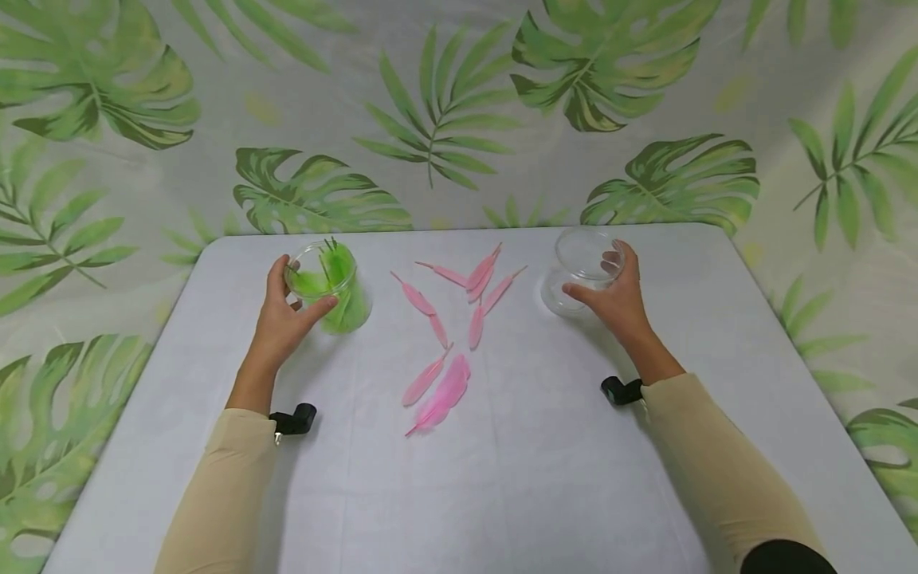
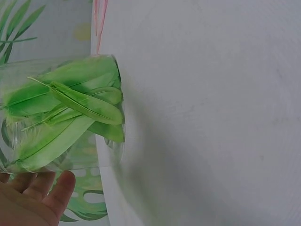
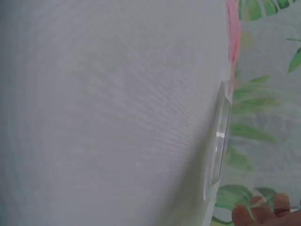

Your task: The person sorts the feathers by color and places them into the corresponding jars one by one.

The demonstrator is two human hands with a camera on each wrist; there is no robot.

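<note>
My left hand [image 1: 276,331] holds a clear jar [image 1: 364,309] at the back left, thumb on the near side and fingers round the far side. Green feathers [image 1: 350,307] fill it, some quills poking above the rim. In the left wrist view the feathers [image 2: 70,103] show through the wall, with fingertips [image 2: 61,193] against it. At the back right, my right hand [image 1: 622,296] holds a second clear jar [image 1: 584,275], which has nothing visible inside. Its base [image 3: 218,141] stands out over the white cloth in the right wrist view, fingers [image 3: 263,214] at its side.
Several small pink feathers [image 1: 423,380] lie scattered on the white table [image 1: 545,462] between the two jars. A larger, brighter pink feather [image 1: 445,395] lies nearest me. Behind the table hangs a leaf-patterned cloth [image 1: 459,96].
</note>
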